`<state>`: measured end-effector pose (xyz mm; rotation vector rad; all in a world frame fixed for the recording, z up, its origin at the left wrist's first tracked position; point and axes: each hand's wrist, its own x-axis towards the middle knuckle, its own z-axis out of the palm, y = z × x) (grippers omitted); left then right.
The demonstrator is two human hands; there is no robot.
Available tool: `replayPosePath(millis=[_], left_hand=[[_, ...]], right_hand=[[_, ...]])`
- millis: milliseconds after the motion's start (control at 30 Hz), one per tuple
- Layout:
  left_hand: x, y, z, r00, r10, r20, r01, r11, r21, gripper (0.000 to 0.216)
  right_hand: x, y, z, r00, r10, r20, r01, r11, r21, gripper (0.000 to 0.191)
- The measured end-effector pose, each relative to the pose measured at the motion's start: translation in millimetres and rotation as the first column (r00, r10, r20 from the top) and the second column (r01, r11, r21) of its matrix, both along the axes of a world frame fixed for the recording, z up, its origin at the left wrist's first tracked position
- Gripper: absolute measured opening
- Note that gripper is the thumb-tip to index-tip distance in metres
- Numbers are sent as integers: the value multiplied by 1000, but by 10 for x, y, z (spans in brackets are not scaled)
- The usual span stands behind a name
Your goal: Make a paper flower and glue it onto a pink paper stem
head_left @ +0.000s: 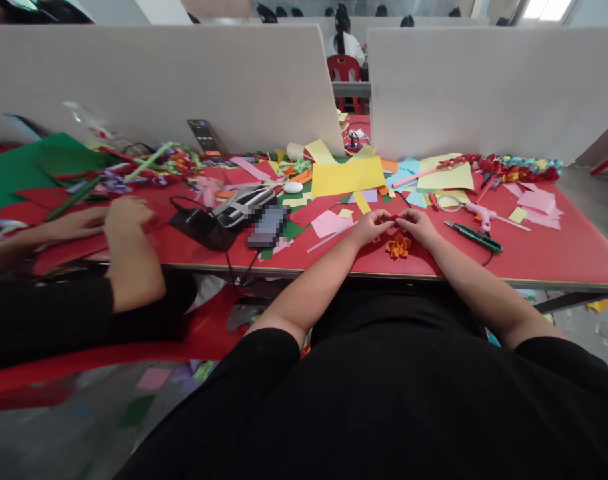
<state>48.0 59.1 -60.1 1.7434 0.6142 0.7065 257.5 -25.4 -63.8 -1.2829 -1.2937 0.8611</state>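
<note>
This looks like a shared craft workroom: an orange paper flower (399, 247) lies near the front edge of the red bench (591, 257), a glue gun (482, 213) toward its right end; white partitions (474, 93) line the far edge, a person (353, 48) sits beyond, paper scraps (153, 379) litter the floor (104, 443).

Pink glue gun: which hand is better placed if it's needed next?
Probably the right hand: the pink glue gun lies off to its right, farther from the left hand. Both hold a small red piece.

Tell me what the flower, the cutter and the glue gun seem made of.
Flower: probably matte paper, judging by its thin, angular petals. Cutter: likely smooth plastic, from its slim green casing. Glue gun: apparently moulded plastic, given its rounded pink body; finish hard to tell.
</note>
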Motion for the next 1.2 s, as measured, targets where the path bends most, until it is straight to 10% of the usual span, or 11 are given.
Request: replayPosePath(millis=[1200], left_hand=[[21, -15, 18, 999, -32, -12, 32, 999, -7, 41]], right_hand=[[12, -9, -19, 993, -65, 98, 57, 995, 78, 52]])
